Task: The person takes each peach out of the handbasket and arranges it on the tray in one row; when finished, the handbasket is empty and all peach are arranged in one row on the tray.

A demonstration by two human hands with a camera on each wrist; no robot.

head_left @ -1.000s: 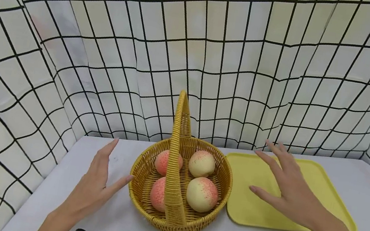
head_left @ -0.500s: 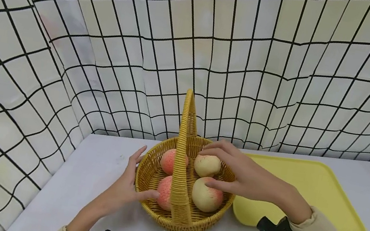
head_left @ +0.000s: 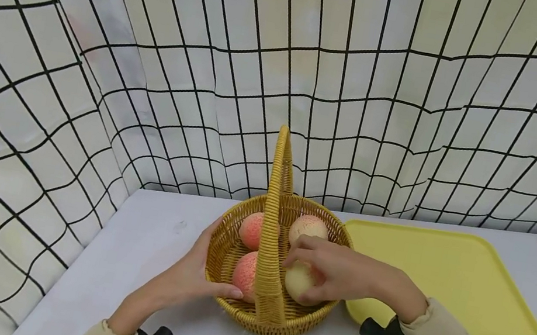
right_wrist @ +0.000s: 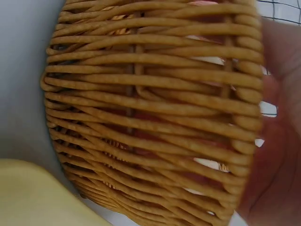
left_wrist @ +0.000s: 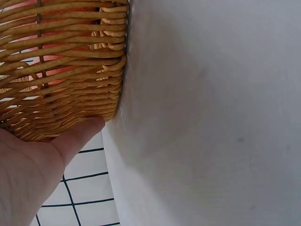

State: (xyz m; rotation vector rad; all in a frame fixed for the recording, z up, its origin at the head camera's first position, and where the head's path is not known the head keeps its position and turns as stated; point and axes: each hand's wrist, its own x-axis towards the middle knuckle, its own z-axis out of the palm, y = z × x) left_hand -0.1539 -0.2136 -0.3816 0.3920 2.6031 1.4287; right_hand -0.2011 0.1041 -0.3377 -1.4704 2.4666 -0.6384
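Note:
A round wicker basket (head_left: 296,332) with a tall arched handle stands on the white table, holding several peaches. My left hand (head_left: 183,278) grips its left side, thumb at the front rim. In the left wrist view, one digit of that hand (left_wrist: 28,174) lies along the woven wall (left_wrist: 61,94). Inside the basket, my right hand (head_left: 337,268) has its fingers curled round the front right peach (head_left: 298,282), partly covering it. Behind that sits another pale peach (head_left: 309,227). Two pinker peaches (head_left: 251,230) lie left of the handle. The weave (right_wrist: 155,94) hides the right fingers in the right wrist view.
A yellow tray (head_left: 457,282) lies flat to the right of the basket, under part of the right forearm. Black netting over white cloth (head_left: 367,89) rises behind the table and along both sides. Each wrist carries a black camera mount (head_left: 381,334).
My right hand has come left from over the tray, into the basket, and onto the front right peach. My left hand has moved right onto the basket's side.

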